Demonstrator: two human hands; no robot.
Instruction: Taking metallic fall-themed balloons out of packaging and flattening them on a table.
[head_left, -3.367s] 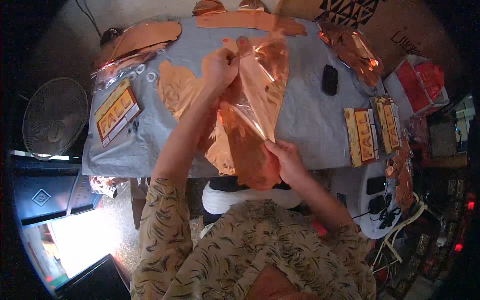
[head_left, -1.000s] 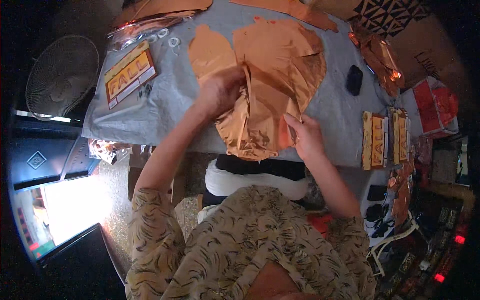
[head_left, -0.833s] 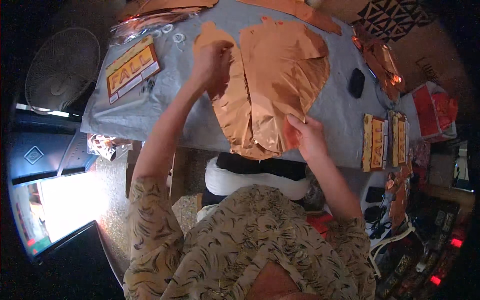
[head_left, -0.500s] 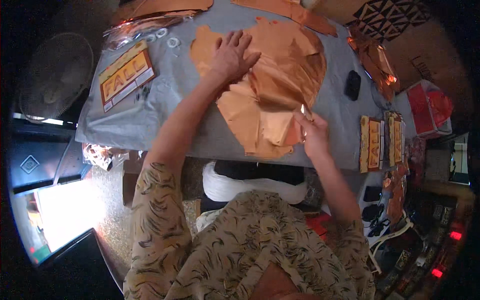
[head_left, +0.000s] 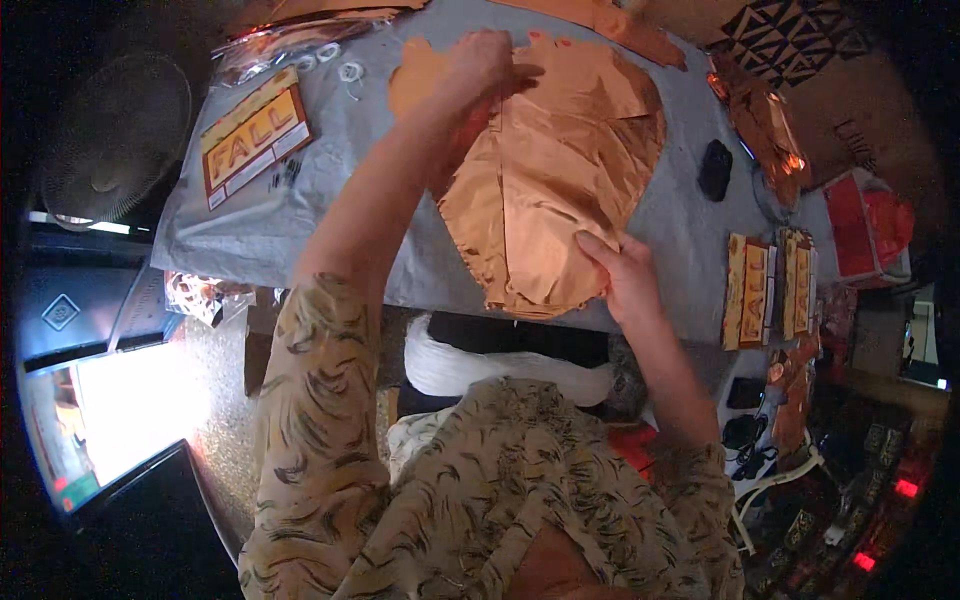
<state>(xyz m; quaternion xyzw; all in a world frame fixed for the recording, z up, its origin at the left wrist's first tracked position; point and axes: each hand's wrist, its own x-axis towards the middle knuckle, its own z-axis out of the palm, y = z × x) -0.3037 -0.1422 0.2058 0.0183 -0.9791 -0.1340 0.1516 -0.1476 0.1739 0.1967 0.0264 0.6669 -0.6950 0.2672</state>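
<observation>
A flat, uninflated copper-orange foil balloon (head_left: 560, 150) lies creased on the grey-covered table, its lower end near the front edge. My right hand (head_left: 625, 275) pinches its lower right edge, thumb on top and fingers underneath. At the far side, my left hand (head_left: 485, 62) is bent down onto the upper part of the foil with its fingers curled in. My left forearm crosses over the left side of the balloon and hides some of it.
A printed card package (head_left: 258, 138) and white ribbon rings (head_left: 350, 73) lie to the left. More copper foil (head_left: 760, 130) lies along the right edge, near a small black object (head_left: 714, 170). Two upright packages (head_left: 750, 290) stand at the right front. A fan (head_left: 115, 140) stands left.
My left hand has gone from lying spread on the foil to curled at its far part. The foil's lower right part is smoother, and the shiny metal thing by my right hand no longer shows.
</observation>
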